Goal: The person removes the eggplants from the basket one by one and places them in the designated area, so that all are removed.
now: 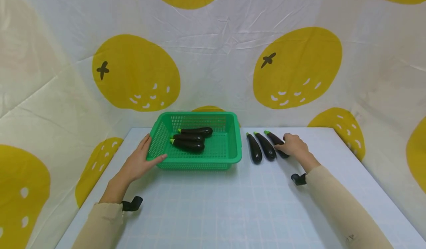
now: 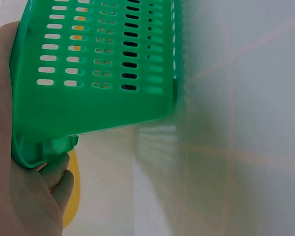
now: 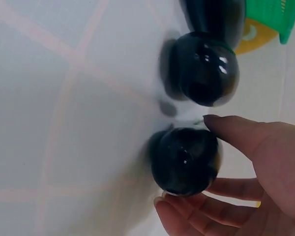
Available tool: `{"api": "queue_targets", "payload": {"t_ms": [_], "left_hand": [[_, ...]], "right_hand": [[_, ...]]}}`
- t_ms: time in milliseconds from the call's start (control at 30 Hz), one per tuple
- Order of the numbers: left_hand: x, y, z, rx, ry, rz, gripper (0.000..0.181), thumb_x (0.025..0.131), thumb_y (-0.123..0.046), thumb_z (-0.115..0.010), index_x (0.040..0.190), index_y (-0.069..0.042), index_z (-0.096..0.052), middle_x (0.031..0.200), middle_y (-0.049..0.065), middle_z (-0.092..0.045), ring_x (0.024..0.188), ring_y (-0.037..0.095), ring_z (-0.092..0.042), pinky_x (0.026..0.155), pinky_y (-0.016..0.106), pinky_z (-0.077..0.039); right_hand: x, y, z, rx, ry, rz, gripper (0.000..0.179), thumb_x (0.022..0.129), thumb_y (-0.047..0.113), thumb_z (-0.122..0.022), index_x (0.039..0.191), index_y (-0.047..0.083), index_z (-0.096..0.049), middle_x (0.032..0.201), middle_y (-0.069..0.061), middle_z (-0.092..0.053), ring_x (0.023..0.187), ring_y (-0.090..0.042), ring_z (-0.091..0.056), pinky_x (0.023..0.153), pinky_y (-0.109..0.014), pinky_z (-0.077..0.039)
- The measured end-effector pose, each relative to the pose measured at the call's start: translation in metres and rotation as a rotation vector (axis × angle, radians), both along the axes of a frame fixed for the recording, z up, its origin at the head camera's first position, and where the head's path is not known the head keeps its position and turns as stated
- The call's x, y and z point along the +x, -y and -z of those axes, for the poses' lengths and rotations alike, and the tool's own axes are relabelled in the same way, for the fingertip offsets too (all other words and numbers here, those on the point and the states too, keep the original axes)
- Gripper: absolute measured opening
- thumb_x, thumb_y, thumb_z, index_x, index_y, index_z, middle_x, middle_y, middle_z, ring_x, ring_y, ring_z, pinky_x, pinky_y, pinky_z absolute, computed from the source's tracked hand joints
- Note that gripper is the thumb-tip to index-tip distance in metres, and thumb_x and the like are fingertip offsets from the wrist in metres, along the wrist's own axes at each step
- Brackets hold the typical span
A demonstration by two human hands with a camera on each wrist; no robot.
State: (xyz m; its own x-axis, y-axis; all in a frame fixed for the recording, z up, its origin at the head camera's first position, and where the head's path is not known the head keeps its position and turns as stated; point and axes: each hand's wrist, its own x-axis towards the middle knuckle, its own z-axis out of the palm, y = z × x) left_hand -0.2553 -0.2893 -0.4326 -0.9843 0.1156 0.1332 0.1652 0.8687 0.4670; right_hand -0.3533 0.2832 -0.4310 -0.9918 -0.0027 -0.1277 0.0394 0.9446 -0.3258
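A green plastic basket [image 1: 199,161] with slotted walls holds three dark eggplants, the front one [image 1: 188,145] with its green stem end to the left. My left hand [image 1: 138,164] grips the basket's left front corner, thumb over the front rim; in the left wrist view its fingertips [image 2: 64,189] curl under the rim. Right of the basket, three more eggplants lie in a slanted row. My right hand [image 1: 294,146] holds the rightmost eggplant [image 3: 186,162] near its rounded end, thumb on one side and fingers on the other. The middle eggplant [image 1: 265,146] lies just beside it.
The leftmost eggplant [image 1: 254,149] of the row lies close to the basket's right wall. A pale checked cloth [image 1: 219,208] covers the table. Behind it hangs a white curtain [image 1: 216,75] printed with big yellow fruit. Both wrists wear black camera mounts.
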Motion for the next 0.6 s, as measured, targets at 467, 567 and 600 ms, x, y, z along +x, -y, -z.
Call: {"api": "queue_targets", "payload": {"t_ms": [467, 567, 600], "left_hand": [[0.000, -0.001, -0.001, 0.000, 0.001, -0.004, 0.113, 0.092, -0.073, -0.056, 0.165, -0.004, -0.005, 0.172, 0.016, -0.002, 0.151, 0.050, -0.020, 0.112, 0.073, -0.027], [0.001, -0.001, -0.002, 0.003, 0.001, -0.001, 0.113, 0.092, -0.073, -0.056, 0.165, -0.004, -0.005, 0.172, 0.015, -0.001, 0.151, 0.050, -0.020, 0.112, 0.073, -0.027], [0.001, -0.001, -0.002, 0.005, 0.001, -0.001, 0.113, 0.092, -0.073, -0.056, 0.165, -0.004, -0.005, 0.172, 0.015, -0.001, 0.151, 0.050, -0.020, 0.112, 0.073, -0.027]], "right_hand": [[0.016, 0.000, -0.016, -0.005, 0.006, -0.025, 0.064, 0.094, 0.036, -0.071, 0.133, -0.012, -0.054, 0.124, -0.034, -0.060, 0.103, -0.044, -0.059, 0.084, -0.059, -0.051], [0.021, 0.001, -0.022, -0.030, -0.009, -0.035, 0.063, 0.094, 0.034, -0.071, 0.133, -0.012, -0.054, 0.123, -0.034, -0.060, 0.100, -0.043, -0.060, 0.082, -0.057, -0.052], [0.023, 0.002, -0.024, -0.039, -0.014, -0.039, 0.062, 0.095, 0.034, -0.071, 0.133, -0.012, -0.054, 0.122, -0.033, -0.061, 0.100, -0.043, -0.060, 0.081, -0.056, -0.053]]}}
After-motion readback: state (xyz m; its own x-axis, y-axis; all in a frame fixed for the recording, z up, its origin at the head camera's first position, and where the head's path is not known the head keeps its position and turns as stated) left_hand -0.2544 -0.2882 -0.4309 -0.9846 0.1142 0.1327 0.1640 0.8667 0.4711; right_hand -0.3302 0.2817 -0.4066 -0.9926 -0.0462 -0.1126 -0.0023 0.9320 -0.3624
